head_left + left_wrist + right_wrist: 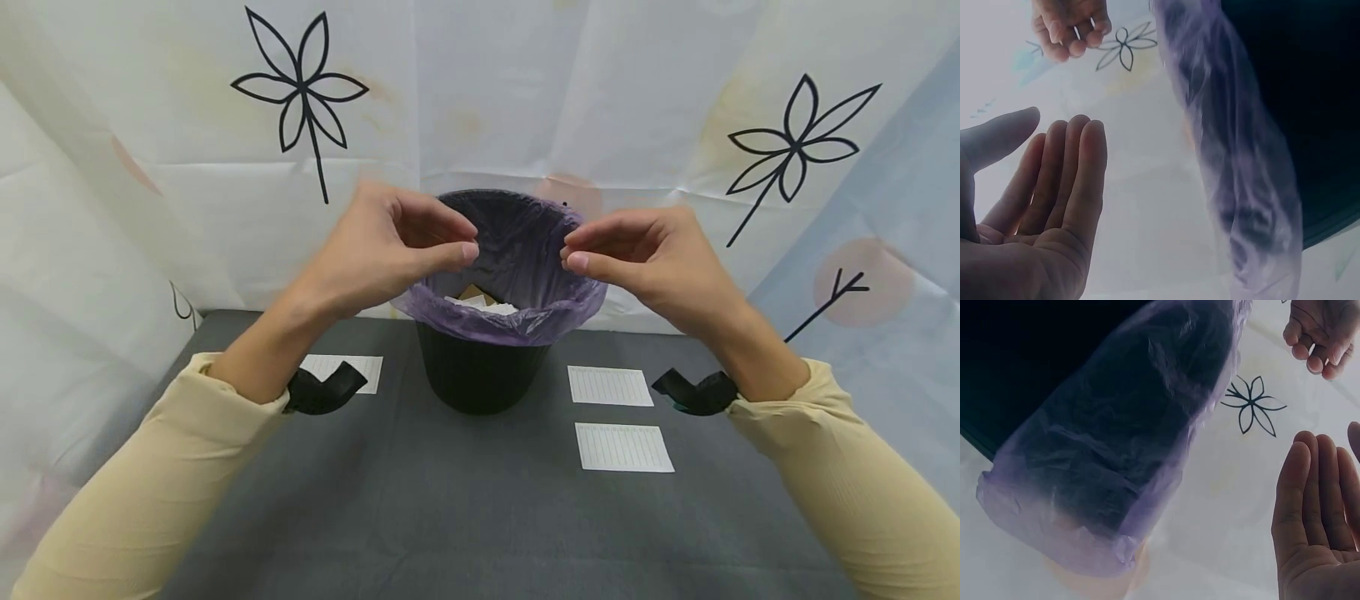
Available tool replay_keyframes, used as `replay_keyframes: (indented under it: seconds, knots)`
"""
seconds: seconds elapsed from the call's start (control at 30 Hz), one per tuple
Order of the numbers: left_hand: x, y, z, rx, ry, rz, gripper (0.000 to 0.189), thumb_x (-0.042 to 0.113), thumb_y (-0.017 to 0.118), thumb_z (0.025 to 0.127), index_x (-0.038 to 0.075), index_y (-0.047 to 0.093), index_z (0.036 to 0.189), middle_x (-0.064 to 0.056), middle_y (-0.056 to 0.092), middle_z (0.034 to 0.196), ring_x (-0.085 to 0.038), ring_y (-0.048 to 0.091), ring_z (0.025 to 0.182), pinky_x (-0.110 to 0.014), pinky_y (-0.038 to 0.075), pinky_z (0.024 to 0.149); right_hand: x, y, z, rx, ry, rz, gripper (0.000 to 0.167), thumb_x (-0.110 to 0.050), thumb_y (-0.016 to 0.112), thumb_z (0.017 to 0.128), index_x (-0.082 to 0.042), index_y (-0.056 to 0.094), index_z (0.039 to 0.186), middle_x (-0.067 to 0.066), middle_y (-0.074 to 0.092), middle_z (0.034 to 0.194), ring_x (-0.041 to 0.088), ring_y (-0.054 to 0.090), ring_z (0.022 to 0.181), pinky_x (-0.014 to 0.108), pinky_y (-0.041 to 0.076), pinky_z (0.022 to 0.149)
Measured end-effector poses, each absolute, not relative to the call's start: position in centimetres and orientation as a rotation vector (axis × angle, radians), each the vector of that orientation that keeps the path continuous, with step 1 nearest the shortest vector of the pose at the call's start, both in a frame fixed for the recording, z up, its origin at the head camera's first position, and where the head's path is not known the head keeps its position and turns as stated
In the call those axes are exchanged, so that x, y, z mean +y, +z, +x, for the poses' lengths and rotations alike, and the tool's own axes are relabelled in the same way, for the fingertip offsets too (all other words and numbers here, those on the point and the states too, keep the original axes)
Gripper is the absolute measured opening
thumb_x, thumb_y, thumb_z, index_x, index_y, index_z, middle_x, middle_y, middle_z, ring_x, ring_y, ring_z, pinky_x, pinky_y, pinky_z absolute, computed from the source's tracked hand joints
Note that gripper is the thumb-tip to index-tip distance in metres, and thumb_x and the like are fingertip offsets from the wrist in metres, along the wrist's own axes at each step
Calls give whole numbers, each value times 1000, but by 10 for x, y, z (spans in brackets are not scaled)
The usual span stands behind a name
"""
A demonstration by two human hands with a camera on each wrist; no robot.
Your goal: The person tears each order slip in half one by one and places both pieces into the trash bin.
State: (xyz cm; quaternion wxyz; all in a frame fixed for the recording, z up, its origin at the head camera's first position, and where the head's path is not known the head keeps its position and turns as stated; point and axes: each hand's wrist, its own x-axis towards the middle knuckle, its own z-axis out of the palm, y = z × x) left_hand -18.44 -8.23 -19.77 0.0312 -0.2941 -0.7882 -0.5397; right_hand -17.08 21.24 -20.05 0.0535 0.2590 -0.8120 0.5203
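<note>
A black bin (pixel 483 375) stands on the dark grey surface, with a thin purple plastic bag (pixel 517 327) folded over its rim. White paper pieces (pixel 495 308) and a brown piece (pixel 474 292) lie inside. Above the bin's left side hovers my left hand (pixel 382 242), fingers loosely bent and thumb apart. My right hand (pixel 663 258) mirrors it above the right side. Both wrist views show bare palms: the left hand (pixel 1047 219) and the right hand (pixel 1316 519) hold nothing and stay apart from the purple bag (pixel 1235 162).
White lined cards lie on the grey surface (pixel 480 517): one (pixel 371 375) left of the bin, partly hidden by my left wrist, and two at right, an upper card (pixel 610 386) and a lower card (pixel 624 447). White cloth (pixel 487 100) with drawn flowers hangs behind.
</note>
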Motion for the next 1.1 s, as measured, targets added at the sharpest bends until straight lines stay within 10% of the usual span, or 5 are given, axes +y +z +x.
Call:
replay_keyframes:
  seconds: [1.1]
  knots:
    - [-35,-305,-129,-2316,-1816,-1081,15,4,79,87,4,76,101,-1,75,95,-9,71,89,-30,57,83,241,-291,-130,-2480,1718,892,23,9,70,90,4,72,112,15,74,105,20,72,97,28,58,81]
